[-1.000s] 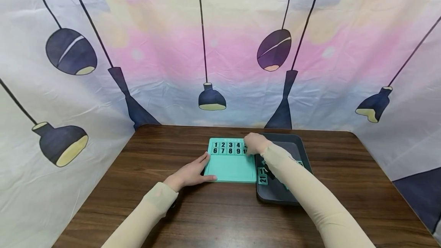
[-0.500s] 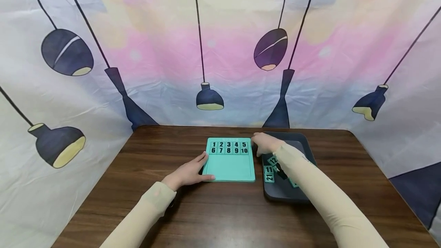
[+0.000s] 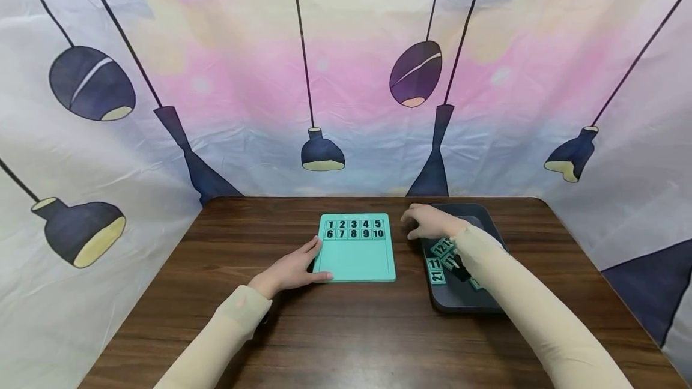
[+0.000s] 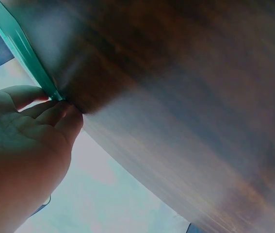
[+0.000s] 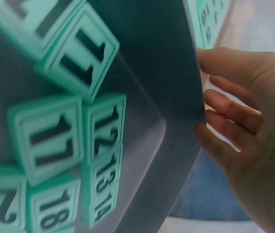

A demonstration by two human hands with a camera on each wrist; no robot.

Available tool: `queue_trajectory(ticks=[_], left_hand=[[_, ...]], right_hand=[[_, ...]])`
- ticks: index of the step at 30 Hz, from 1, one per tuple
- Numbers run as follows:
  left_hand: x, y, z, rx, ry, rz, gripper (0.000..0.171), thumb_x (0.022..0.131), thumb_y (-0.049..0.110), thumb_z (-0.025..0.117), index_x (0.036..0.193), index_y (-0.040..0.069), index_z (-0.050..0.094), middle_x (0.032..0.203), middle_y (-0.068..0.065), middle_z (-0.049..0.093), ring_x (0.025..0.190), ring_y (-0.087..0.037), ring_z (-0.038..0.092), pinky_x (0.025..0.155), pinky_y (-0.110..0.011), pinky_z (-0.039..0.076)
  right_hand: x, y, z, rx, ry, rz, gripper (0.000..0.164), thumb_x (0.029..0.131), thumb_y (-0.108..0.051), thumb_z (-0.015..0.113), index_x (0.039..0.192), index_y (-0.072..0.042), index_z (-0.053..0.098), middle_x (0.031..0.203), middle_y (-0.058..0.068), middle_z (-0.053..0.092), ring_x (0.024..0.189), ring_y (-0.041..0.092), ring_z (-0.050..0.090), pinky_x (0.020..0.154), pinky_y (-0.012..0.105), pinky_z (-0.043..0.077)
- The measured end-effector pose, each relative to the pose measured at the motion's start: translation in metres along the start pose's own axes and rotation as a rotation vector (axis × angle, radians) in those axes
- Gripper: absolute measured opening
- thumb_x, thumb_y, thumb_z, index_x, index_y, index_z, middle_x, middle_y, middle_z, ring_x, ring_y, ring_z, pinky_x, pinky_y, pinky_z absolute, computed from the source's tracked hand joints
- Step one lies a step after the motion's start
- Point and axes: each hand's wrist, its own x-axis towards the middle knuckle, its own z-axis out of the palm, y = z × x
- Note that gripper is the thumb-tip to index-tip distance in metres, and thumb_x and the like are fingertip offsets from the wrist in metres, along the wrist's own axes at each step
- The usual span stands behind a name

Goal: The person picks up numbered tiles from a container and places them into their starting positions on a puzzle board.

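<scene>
A teal number board (image 3: 357,260) lies left of the dark grey tray (image 3: 459,302); tiles 1 to 10 fill its two upper rows. My left hand (image 3: 292,266) rests on the board's left edge, fingers and thumb spread apart. The left wrist view has its fingertips (image 4: 55,110) right at the board's edge. My right hand (image 3: 432,221) is at the tray's left rim, toward the far corner. Its fingers (image 5: 232,99) and thumb touch the outside of the tray wall in the right wrist view. Loose numbered tiles (image 5: 50,138), including 11, 12, 13, 17 and 18, lie in the tray.
The brown wooden table (image 3: 346,329) bears both board and tray, with a strip of bare wood between them. A printed cloth (image 3: 357,155) with hanging lamps stands behind the table's far edge.
My right hand has drawn back from tile 5 and 10 to the tray's rim. The tray has slid right, away from the board. My left hand has stayed at the board.
</scene>
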Motion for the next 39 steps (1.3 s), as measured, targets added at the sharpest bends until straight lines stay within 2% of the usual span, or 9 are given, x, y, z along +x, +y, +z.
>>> queue_trajectory(ticks=[3,6,11,18,26,32,39], left_hand=[[0.000,-0.001,0.002,-0.012,-0.003,0.001,0.100,0.078,0.070,0.053,0.150,0.012,0.013,0.155,-0.007,0.006,0.137,-0.026,0.021,0.102,-0.046,0.031],[0.000,-0.003,0.003,-0.004,0.006,-0.004,0.100,0.078,0.071,0.053,0.150,0.013,0.014,0.155,-0.007,0.006,0.137,-0.026,0.022,0.102,-0.046,0.031],[-0.002,-0.004,0.001,0.011,0.018,-0.012,0.101,0.077,0.071,0.053,0.150,0.012,0.015,0.155,-0.006,0.007,0.137,-0.026,0.022,0.102,-0.046,0.031],[-0.001,-0.002,0.002,0.008,0.010,-0.007,0.101,0.077,0.071,0.053,0.150,0.012,0.015,0.155,-0.007,0.007,0.137,-0.026,0.022,0.102,-0.046,0.031],[0.002,-0.002,0.003,0.012,0.002,0.003,0.101,0.077,0.071,0.052,0.150,0.012,0.014,0.155,-0.007,0.007,0.137,-0.026,0.022,0.102,-0.046,0.032],[0.001,-0.001,0.000,0.008,0.009,0.003,0.100,0.078,0.070,0.053,0.150,0.013,0.014,0.155,-0.006,0.007,0.137,-0.025,0.021,0.102,-0.045,0.031],[0.001,-0.001,0.000,0.018,0.010,-0.002,0.100,0.078,0.070,0.053,0.150,0.012,0.016,0.155,-0.007,0.008,0.136,-0.025,0.022,0.102,-0.045,0.032]], right_hand=[[-0.012,0.010,-0.004,0.053,0.073,-0.013,0.036,0.089,-0.017,0.065,0.122,-0.005,0.058,0.116,0.009,0.054,0.104,0.027,0.054,0.084,0.041,0.045],[-0.026,0.016,-0.007,0.087,0.096,0.006,0.032,0.090,-0.017,0.064,0.119,-0.006,0.061,0.113,0.008,0.057,0.100,0.024,0.055,0.081,0.040,0.046],[-0.048,0.018,-0.001,0.111,0.047,-0.012,0.028,0.087,-0.017,0.067,0.113,-0.006,0.064,0.104,0.004,0.060,0.091,0.018,0.057,0.076,0.036,0.047],[-0.069,0.014,0.016,0.090,-0.038,-0.054,0.031,0.084,-0.019,0.071,0.113,-0.011,0.064,0.108,0.001,0.059,0.097,0.021,0.056,0.079,0.037,0.047],[-0.080,0.007,0.025,0.054,-0.075,-0.076,0.045,0.082,-0.031,0.072,0.119,-0.008,0.061,0.110,0.002,0.054,0.094,0.020,0.055,0.076,0.038,0.047],[-0.079,0.005,0.025,0.047,-0.064,-0.075,0.039,0.085,-0.025,0.069,0.118,-0.006,0.062,0.109,0.003,0.054,0.093,0.020,0.054,0.075,0.038,0.047],[-0.077,0.007,0.028,0.010,-0.103,-0.087,0.053,0.079,-0.037,0.074,0.120,-0.006,0.060,0.109,0.000,0.051,0.096,0.019,0.053,0.077,0.038,0.046]])
